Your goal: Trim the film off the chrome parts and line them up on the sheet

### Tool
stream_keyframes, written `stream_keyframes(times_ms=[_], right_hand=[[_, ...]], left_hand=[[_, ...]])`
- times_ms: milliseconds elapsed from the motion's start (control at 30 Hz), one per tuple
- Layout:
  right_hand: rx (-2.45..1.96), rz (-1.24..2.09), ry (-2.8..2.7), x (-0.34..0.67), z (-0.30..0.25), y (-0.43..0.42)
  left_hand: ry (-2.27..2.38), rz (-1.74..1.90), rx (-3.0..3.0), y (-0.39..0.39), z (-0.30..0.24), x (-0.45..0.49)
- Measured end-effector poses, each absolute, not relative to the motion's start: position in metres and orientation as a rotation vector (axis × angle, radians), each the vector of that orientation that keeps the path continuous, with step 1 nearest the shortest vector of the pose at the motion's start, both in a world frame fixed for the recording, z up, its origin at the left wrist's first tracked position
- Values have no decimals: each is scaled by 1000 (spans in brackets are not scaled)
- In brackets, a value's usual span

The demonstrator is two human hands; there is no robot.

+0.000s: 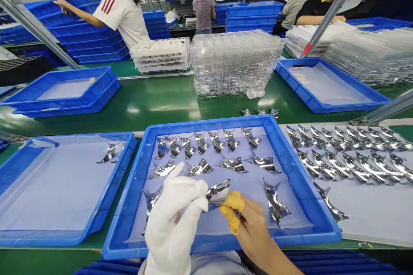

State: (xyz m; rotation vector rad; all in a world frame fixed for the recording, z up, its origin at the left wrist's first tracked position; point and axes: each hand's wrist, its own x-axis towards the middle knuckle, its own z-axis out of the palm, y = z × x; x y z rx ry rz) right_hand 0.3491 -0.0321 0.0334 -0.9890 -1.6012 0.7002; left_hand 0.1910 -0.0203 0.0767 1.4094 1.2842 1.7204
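My left hand (176,219), in a white glove, and my right hand (250,225), bare with yellow finger cots on thumb and forefinger, both pinch one shiny chrome curved part (218,191) over the middle blue tray (129,206). Several more chrome parts (230,164) lie in that tray on a pale liner, some in a row along its far side. Another chrome part (275,204) lies just right of my right hand.
A blue tray (106,206) at left holds one chrome part (109,152). Rows of chrome parts (351,154) lie on a white sheet at right. Stacked clear blister trays (235,62) and more blue trays (64,90) sit on the green belt. Other people work behind.
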Motion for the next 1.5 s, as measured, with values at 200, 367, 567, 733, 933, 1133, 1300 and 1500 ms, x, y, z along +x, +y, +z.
stream_keyframes(times_ms=[200,367,567,733,933,1133,1300,1500], right_hand=[[-938,1055,-1379,345,33,-24],[-914,1369,-1236,348,46,-28],[-930,1640,-970,347,46,-34],[-921,1672,-926,345,41,-35],[-867,1808,-733,341,45,-34],[-854,1962,-582,337,48,-26],[-835,1928,-580,338,47,-27],[-794,1837,-642,338,50,-31]], left_hand=[[1219,1677,1552,-22,79,189],[1400,1520,1141,-12,81,191],[1413,1403,860,-2,75,189],[1374,1414,837,-2,74,190],[1463,1376,864,2,75,191],[1517,1471,980,3,83,200],[1537,1432,987,5,84,197],[1402,1265,858,6,78,187]])
